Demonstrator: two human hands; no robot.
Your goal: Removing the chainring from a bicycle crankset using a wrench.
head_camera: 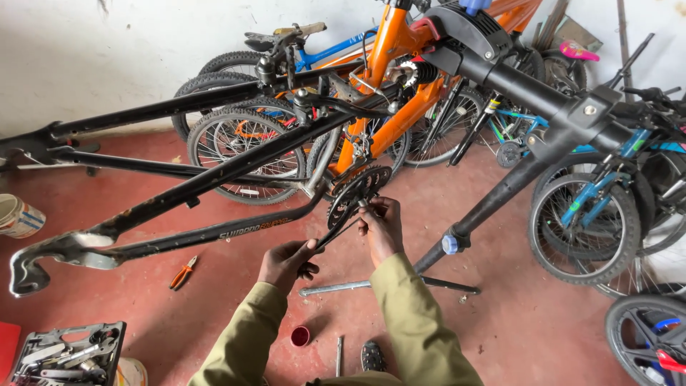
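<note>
A black bicycle frame [214, 175] hangs clamped in a repair stand [543, 107], wheels off. Its chainring set [355, 191] sits at the bottom bracket, centre of view. My left hand [287, 261] grips the end of the black crank arm [336, 232] that slants down from the chainrings. My right hand [380, 223] is closed around a small tool or part pressed against the crank's hub; what it holds is hidden by my fingers. Both sleeves are olive green.
An orange bicycle [400, 64] and several other bikes and wheels lean against the white wall behind and at right. On the red floor lie orange-handled pliers [183, 272], a metal bar [343, 287], a small red cup [301, 336], an open tool case [68, 352] and a paint tin [18, 216].
</note>
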